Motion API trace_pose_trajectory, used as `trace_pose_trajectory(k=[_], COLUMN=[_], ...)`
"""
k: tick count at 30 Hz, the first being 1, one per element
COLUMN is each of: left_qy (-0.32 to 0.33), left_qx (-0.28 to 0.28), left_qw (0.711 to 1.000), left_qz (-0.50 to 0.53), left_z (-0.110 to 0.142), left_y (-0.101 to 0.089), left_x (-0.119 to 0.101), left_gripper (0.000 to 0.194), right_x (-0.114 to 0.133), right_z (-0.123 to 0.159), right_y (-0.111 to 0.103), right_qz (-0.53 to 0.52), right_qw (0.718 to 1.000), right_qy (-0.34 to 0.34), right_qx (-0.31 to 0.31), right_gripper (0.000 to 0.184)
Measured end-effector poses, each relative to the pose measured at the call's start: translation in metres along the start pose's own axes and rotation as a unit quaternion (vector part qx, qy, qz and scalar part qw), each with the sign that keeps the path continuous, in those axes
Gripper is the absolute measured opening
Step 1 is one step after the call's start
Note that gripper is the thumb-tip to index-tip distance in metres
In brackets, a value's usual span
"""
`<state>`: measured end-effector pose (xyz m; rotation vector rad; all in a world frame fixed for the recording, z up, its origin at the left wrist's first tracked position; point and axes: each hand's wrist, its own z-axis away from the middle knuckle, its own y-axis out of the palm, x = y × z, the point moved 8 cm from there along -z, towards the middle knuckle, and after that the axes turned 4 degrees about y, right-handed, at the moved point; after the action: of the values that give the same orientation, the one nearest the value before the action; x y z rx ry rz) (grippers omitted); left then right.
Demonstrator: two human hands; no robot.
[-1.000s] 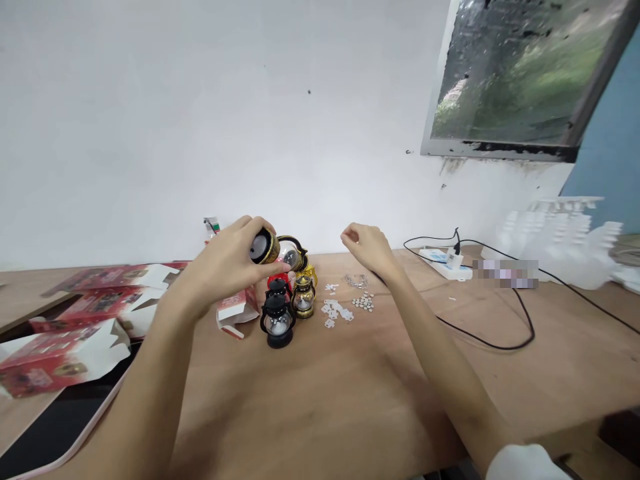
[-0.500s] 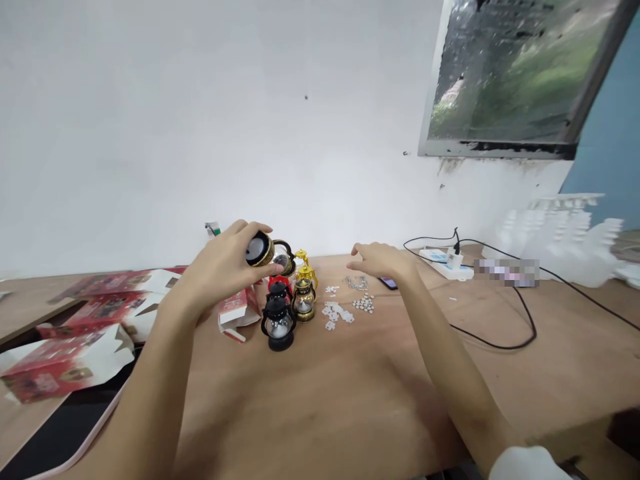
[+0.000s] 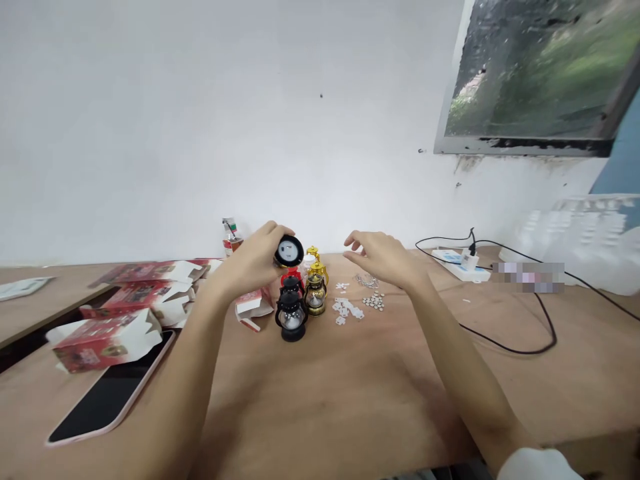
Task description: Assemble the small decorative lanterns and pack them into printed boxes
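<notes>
My left hand (image 3: 255,260) grips a small lantern (image 3: 289,251), its round black-rimmed underside turned toward me. Below it on the table stand black lanterns (image 3: 291,319), a red lantern (image 3: 291,274) and gold lanterns (image 3: 315,293), close together. My right hand (image 3: 381,257) hovers in the air with fingers apart and nothing in them. Beneath and left of that hand lie white plastic pieces (image 3: 347,309), several button cells (image 3: 374,301) and a heap of small metal rings or chain (image 3: 367,280).
Red-and-white cardboard boxes (image 3: 107,340) lie at the left beside a phone with a pink edge (image 3: 113,393). A bottle (image 3: 231,239) stands by the wall. At right are a power strip (image 3: 460,264), a black cable (image 3: 525,349) and white plastic parts (image 3: 580,240).
The view has shifted left. My left hand has turned the lantern so its underside faces me more. The right hand has moved slightly left relative to the small parts, still holding nothing.
</notes>
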<state>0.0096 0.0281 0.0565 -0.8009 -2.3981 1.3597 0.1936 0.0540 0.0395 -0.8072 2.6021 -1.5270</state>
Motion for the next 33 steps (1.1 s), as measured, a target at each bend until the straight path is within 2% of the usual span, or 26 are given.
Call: trace_pose_trajectory(k=[4,8,10,12,17,22,25,28,30,33], left_qy=[0.021,0.031,0.04,0.062,0.114,0.11,0.058,-0.008,-0.039,-0.071], left_qx=[0.012,-0.003,-0.008,-0.008,-0.033,-0.071,-0.127,-0.173,-0.185,-0.178], left_qw=[1.0,0.999,0.999,0.998,0.993,0.986,0.975,0.968,0.968,0.971], left_qz=[0.015,0.016,0.013,0.01,-0.013,-0.107,-0.171,-0.18,-0.166,-0.145], left_z=[-0.002,-0.003,-0.004,-0.005,-0.008,-0.007,-0.005,-0.001,0.001,0.001], left_y=[0.005,0.009,0.012,0.014,0.017,0.011,-0.005,-0.021,-0.027,-0.028], left_x=[-0.01,-0.017,-0.021,-0.028,-0.046,-0.05,-0.039,-0.018,-0.006,0.005], left_gripper=[0.042,0.05,0.051,0.044,0.037,0.034,0.036,0.042,0.044,0.046], right_x=[0.034,0.057,0.059,0.058,0.058,0.06,0.046,0.015,-0.007,-0.041], right_z=[0.006,0.012,0.014,0.014,0.014,0.015,0.006,-0.014,-0.029,-0.043], right_y=[-0.007,0.0,0.001,0.001,0.0,-0.002,0.002,0.019,0.043,0.099], right_qz=[-0.128,-0.163,-0.166,-0.172,-0.153,-0.105,-0.187,-0.217,-0.167,-0.076], right_qw=[0.985,0.968,0.961,0.956,0.952,0.943,0.933,0.941,0.963,0.994], right_qy=[-0.082,-0.167,-0.188,-0.197,-0.222,-0.256,-0.239,-0.164,-0.113,-0.044], right_qx=[-0.082,-0.093,-0.113,-0.132,-0.142,-0.187,-0.191,-0.2,-0.178,-0.061], right_gripper=[0.012,0.01,0.009,0.01,0.017,0.021,0.017,0.012,0.01,0.007])
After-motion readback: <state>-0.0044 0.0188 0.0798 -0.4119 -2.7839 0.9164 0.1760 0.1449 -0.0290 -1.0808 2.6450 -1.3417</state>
